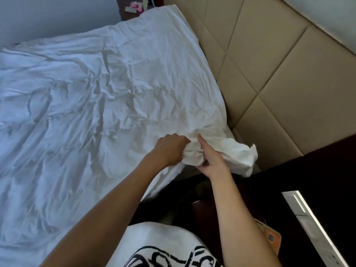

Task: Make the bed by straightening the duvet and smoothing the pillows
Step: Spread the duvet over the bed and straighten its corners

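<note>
The duvet (96, 89), one wrinkled white spread, covers the bed and runs off the frame's left edge; no pillow shows. Its near corner, bunched beside the tan headboard (279, 78), is gripped by the left hand (170, 149) and right hand (212, 160), fingertips buried in cloth.

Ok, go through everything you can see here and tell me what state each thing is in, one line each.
duvet: spread over the bed, heavily wrinkled, not yet straightened
duvet corner: bunched up, lifted at the bed's edge by the headboard
left hand: grips the bunched corner
right hand: grips the same corner, thumb on top
headboard: padded, upright, uncovered
pillows: none in view
</note>
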`<control>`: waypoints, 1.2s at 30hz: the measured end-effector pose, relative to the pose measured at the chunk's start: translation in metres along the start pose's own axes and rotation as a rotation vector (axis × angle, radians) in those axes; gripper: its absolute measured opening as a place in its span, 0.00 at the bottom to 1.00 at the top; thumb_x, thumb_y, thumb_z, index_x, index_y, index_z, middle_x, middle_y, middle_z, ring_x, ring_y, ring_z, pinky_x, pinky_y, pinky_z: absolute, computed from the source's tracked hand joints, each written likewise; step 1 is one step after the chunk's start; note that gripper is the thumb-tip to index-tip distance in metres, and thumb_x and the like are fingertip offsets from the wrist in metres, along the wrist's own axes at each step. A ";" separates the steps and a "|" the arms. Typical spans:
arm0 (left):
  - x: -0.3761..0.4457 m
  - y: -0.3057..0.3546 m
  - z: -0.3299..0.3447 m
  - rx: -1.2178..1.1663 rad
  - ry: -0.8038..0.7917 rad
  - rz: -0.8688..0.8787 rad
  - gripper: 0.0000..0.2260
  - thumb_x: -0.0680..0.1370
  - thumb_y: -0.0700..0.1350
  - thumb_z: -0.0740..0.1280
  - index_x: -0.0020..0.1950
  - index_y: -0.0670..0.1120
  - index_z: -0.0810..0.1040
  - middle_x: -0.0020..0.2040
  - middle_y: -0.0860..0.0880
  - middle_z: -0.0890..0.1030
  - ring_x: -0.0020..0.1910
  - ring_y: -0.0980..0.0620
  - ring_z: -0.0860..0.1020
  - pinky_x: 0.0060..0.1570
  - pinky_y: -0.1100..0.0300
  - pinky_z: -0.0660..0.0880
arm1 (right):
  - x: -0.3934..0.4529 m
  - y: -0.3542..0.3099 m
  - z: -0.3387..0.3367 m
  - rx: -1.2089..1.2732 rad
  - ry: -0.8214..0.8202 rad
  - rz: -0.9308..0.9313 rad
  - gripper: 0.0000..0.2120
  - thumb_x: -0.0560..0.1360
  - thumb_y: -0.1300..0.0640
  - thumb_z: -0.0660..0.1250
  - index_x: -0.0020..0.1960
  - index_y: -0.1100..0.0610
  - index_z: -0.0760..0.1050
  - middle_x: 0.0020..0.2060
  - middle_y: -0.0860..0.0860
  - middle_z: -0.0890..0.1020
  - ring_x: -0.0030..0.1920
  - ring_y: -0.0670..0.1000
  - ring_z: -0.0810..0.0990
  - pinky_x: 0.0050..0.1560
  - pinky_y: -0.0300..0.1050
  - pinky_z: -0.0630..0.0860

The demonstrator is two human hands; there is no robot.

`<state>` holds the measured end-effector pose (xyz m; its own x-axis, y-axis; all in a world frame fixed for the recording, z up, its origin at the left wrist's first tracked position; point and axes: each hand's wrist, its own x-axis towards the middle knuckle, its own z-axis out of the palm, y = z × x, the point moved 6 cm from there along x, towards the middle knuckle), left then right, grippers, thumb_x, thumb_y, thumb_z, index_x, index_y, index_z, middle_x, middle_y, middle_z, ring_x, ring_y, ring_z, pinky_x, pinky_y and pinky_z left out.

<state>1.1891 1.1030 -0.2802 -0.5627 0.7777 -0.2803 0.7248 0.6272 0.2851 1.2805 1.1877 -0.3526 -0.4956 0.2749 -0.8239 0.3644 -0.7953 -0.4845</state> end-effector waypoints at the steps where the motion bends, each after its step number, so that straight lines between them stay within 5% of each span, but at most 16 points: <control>1: -0.001 -0.001 -0.001 0.004 -0.013 0.021 0.16 0.72 0.36 0.64 0.55 0.51 0.79 0.45 0.47 0.80 0.46 0.43 0.79 0.38 0.55 0.67 | 0.006 -0.002 0.006 -0.018 0.045 -0.020 0.23 0.72 0.49 0.76 0.62 0.59 0.78 0.57 0.58 0.84 0.54 0.56 0.84 0.52 0.50 0.82; 5: 0.003 -0.033 0.001 -0.274 0.053 -0.012 0.21 0.70 0.37 0.62 0.59 0.54 0.77 0.48 0.49 0.82 0.47 0.45 0.79 0.43 0.51 0.75 | 0.019 -0.024 0.018 0.055 0.194 -0.182 0.19 0.75 0.64 0.66 0.65 0.61 0.77 0.59 0.57 0.82 0.54 0.56 0.83 0.46 0.47 0.83; 10: 0.021 -0.093 0.049 -0.462 0.011 -0.185 0.12 0.71 0.39 0.65 0.53 0.49 0.74 0.45 0.50 0.80 0.47 0.46 0.79 0.38 0.56 0.70 | 0.017 -0.068 0.027 0.101 0.406 -0.395 0.24 0.75 0.64 0.63 0.72 0.58 0.69 0.61 0.50 0.77 0.53 0.52 0.79 0.53 0.46 0.79; 14: 0.048 -0.162 0.060 -0.474 0.007 -0.384 0.11 0.69 0.40 0.63 0.50 0.47 0.77 0.44 0.45 0.80 0.47 0.40 0.80 0.42 0.52 0.75 | 0.030 -0.097 0.027 0.025 0.563 -0.394 0.24 0.75 0.62 0.63 0.71 0.60 0.69 0.63 0.56 0.78 0.57 0.57 0.80 0.56 0.49 0.79; 17: 0.086 -0.192 0.027 -0.526 0.121 -0.365 0.15 0.68 0.40 0.61 0.51 0.47 0.81 0.45 0.41 0.83 0.48 0.38 0.81 0.44 0.49 0.78 | 0.045 -0.121 0.044 -0.045 0.576 -0.360 0.19 0.77 0.62 0.63 0.67 0.65 0.71 0.63 0.61 0.78 0.62 0.61 0.78 0.58 0.53 0.77; 20: 0.117 -0.210 -0.020 -0.605 0.263 -0.304 0.11 0.67 0.36 0.61 0.39 0.49 0.79 0.36 0.46 0.81 0.40 0.41 0.82 0.36 0.55 0.76 | 0.058 -0.150 0.069 -0.048 0.586 -0.382 0.21 0.77 0.62 0.64 0.69 0.64 0.71 0.64 0.60 0.77 0.63 0.60 0.78 0.58 0.51 0.76; 26: 0.171 -0.230 -0.133 -0.522 0.598 -0.162 0.21 0.66 0.41 0.60 0.55 0.51 0.84 0.47 0.41 0.84 0.49 0.40 0.82 0.47 0.48 0.80 | 0.082 -0.208 0.112 0.135 0.519 -0.479 0.30 0.75 0.66 0.64 0.76 0.58 0.62 0.66 0.53 0.75 0.61 0.55 0.78 0.62 0.53 0.78; 36: 0.263 -0.249 -0.223 -0.418 0.729 -0.117 0.19 0.67 0.34 0.60 0.51 0.46 0.84 0.43 0.39 0.84 0.45 0.39 0.82 0.43 0.48 0.79 | 0.138 -0.337 0.171 -0.140 0.555 -0.697 0.28 0.76 0.62 0.64 0.74 0.62 0.63 0.70 0.55 0.72 0.67 0.55 0.74 0.67 0.50 0.73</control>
<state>0.7724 1.1608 -0.2206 -0.8446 0.4494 0.2911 0.5198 0.5579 0.6469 0.9544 1.4015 -0.2521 -0.2012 0.9202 -0.3359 0.2349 -0.2876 -0.9285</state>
